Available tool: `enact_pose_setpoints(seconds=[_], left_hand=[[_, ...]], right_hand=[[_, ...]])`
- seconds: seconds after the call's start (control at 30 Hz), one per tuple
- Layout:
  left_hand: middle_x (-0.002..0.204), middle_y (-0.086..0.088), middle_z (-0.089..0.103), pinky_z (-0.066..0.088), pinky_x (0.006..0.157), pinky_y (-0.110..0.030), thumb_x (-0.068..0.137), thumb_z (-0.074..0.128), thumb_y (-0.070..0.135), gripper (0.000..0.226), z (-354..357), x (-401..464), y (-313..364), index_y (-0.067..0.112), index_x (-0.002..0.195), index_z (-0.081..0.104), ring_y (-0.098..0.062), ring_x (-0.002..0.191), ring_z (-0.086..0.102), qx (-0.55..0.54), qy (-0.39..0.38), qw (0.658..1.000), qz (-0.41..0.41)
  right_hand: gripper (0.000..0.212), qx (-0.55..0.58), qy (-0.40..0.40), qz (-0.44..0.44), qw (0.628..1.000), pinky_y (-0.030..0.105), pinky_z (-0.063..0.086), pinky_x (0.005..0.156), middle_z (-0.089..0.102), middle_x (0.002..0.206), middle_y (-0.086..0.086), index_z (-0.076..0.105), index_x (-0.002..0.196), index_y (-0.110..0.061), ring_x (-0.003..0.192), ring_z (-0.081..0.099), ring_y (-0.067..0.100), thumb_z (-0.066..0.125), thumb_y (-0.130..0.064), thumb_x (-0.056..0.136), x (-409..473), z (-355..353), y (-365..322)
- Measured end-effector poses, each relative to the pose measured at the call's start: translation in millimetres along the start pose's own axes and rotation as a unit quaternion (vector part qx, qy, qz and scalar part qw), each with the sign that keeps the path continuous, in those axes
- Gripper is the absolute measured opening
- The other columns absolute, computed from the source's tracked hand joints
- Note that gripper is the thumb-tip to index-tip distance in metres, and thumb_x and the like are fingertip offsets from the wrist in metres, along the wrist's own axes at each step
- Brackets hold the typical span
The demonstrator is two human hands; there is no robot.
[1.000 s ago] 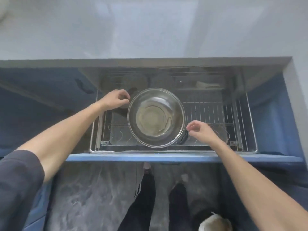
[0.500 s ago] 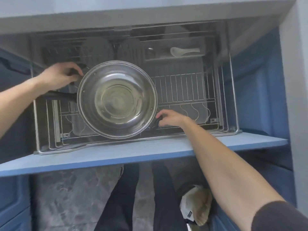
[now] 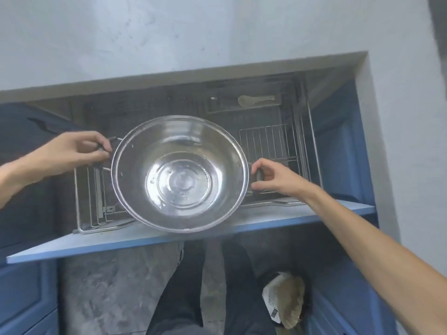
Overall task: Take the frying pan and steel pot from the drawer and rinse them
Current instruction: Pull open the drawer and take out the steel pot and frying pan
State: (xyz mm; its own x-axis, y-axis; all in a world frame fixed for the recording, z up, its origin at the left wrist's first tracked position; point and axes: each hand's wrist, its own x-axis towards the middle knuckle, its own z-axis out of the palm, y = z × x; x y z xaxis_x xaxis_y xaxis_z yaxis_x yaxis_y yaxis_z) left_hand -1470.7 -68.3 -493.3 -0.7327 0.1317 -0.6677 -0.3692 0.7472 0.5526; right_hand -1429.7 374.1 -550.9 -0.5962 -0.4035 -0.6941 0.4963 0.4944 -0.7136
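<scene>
The open drawer [image 3: 191,234] holds a wire rack [image 3: 271,143], and a pale spoon [image 3: 254,100] lies in its rear tray. Compared with half a second ago, the steel pot [image 3: 179,172] sits higher and nearer, above the drawer's front edge. It is shiny, empty, with ringed base. Left hand [image 3: 72,151] and right hand [image 3: 273,177] fingers grip its dark side handles.

Centre of frame: we hold the steel pot [image 3: 180,174] above the open drawer [image 3: 169,234].
Left of pot: our left hand [image 3: 72,151] on its handle.
Right of pot: our right hand [image 3: 275,177] on the other handle.
Upper right: a spoon [image 3: 254,100] at the drawer's back.
</scene>
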Motion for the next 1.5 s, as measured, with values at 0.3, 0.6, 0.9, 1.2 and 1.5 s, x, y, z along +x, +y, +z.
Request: enact_pose_setpoints(seconds=[0.3, 0.6, 0.9, 1.2, 1.5], left_hand=[[0.074, -0.009, 0.073, 0.046, 0.084, -0.033, 0.059, 0.077, 0.062, 0.044, -35.8, -98.2, 53.0, 0.025, 0.081, 0.066, -0.010, 0.066, 0.063, -0.084, 0.081, 0.992, 0.049], [0.080, 0.000, 0.075, 0.044, 0.074, -0.024, 0.087, 0.065, 0.022, 0.004, -133.0, -85.8, 80.6, 0.023, 0.090, 0.067, -0.008, 0.071, 0.066, -0.133, 0.252, 0.956, 0.074], [0.078, 0.003, 0.071, 0.041, 0.063, -0.026, 0.085, 0.066, 0.018, 0.009, -235.4, 18.9, 31.2, 0.027, 0.088, 0.067, -0.009, 0.061, 0.059, -0.219, 0.329, 0.918, 0.036], [0.082, 0.007, 0.067, 0.044, 0.064, -0.025, 0.088, 0.062, 0.014, 0.014, -267.5, 82.0, 1.1, 0.017, 0.101, 0.066, -0.013, 0.063, 0.055, -0.221, 0.333, 0.916, 0.030], [0.083, 0.000, 0.067, 0.047, 0.070, -0.027, 0.089, 0.061, 0.015, 0.014, -261.2, 97.8, -1.0, 0.021, 0.101, 0.064, -0.001, 0.058, 0.058, -0.215, 0.322, 0.922, 0.032]], right_hand=[[0.022, 0.000, 0.062, -0.108, 0.992, 0.011, 0.046, 0.066, 0.053, 0.079, 0.009, 0.051, 0.091, -0.009, 0.073, 0.055, 0.013, 0.068, -0.001, 0.080, -96.6, -36.1, -98.4], [0.025, -0.050, 0.140, -0.193, 0.970, 0.023, 0.049, 0.077, 0.068, 0.078, 0.002, 0.064, 0.089, -0.024, 0.068, 0.067, 0.012, 0.075, -0.009, 0.072, -31.6, -71.7, -260.7], [0.025, -0.061, 0.175, -0.132, 0.974, 0.035, 0.040, 0.096, 0.068, 0.082, 0.009, 0.063, 0.093, -0.019, 0.057, 0.066, 0.012, 0.062, 0.001, 0.078, 118.5, -56.1, -370.7], [0.028, -0.037, 0.235, -0.106, 0.965, 0.032, 0.042, 0.094, 0.064, 0.082, 0.002, 0.063, 0.091, -0.023, 0.046, 0.062, 0.002, 0.057, -0.001, 0.076, 190.3, -43.6, -392.4], [0.028, -0.036, 0.244, -0.124, 0.961, 0.041, 0.042, 0.103, 0.066, 0.089, 0.003, 0.064, 0.094, -0.022, 0.050, 0.064, 0.005, 0.059, -0.001, 0.077, 204.2, -58.0, -373.4]])
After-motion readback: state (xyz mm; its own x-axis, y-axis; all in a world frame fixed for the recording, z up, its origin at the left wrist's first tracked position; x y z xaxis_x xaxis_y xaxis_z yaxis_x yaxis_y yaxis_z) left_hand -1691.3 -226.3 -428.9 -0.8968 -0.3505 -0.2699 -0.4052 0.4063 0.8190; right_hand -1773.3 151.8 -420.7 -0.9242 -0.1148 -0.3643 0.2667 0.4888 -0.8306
